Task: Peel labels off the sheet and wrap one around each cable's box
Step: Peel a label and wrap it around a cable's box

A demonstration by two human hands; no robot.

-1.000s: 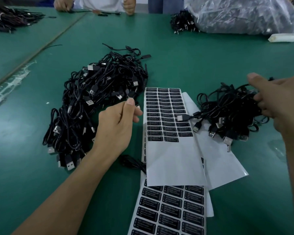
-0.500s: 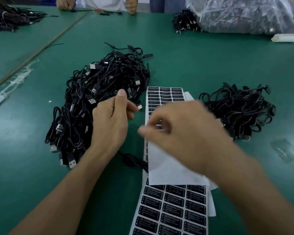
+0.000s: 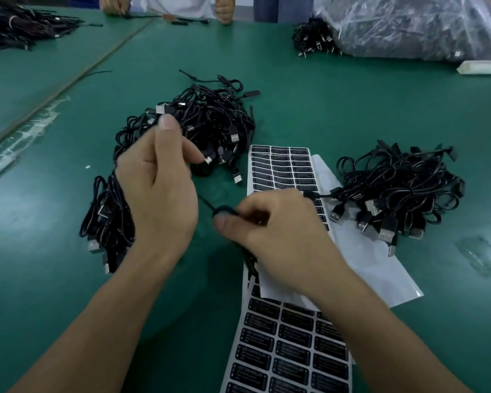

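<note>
My right hand pinches a looped black cable between thumb and fingers, just left of the label sheet. That cable runs as a thin line up to my left hand, whose curled fingers hold its other part above the left cable pile. The cable's box is hidden. A sheet of black labels lies under my right hand on white backing paper. A second label sheet lies nearer me. Another cable pile sits to the right of the sheets.
Across the green table another person's hands work on a cable. A clear plastic bag, a small cable bundle and a white object lie at the back right. More cables lie far left.
My right hand has left the right pile, crossed the label sheet and now pinches a cable at the centre. My left hand has lifted and moved over the left pile.
</note>
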